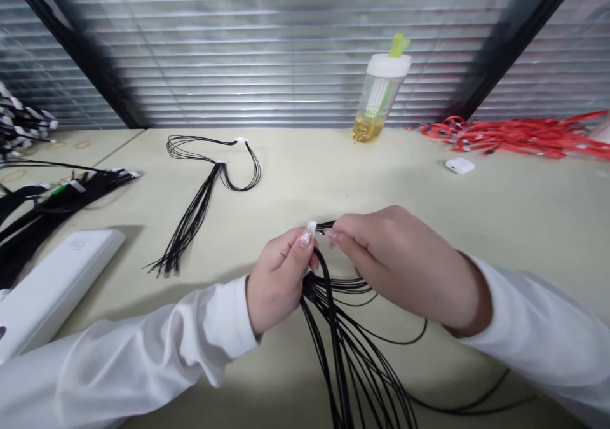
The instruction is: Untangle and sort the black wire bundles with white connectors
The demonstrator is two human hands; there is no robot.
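Near the middle of the table, my left hand (pixel 281 276) pinches a small white connector (pixel 311 227) between thumb and fingers. Just to its right, my right hand (pixel 391 257) is closed, thumb and forefinger together on the black wires (pixel 326 225) that leave the connector. What exactly lies between those fingertips is partly hidden. A thick bundle of black cables (pixel 340 340) hangs from below my left hand and fans out toward the front edge of the view.
Another black wire harness (pixel 195 206) lies left of centre. Further left are a dark cable pile (pixel 61 206) and a white box-shaped device (pixel 61 289). A bottle (pixel 381 98), a small white case (pixel 460 165) and red straps (pixel 524 135) are at the back right, before window blinds (pixel 238 47).
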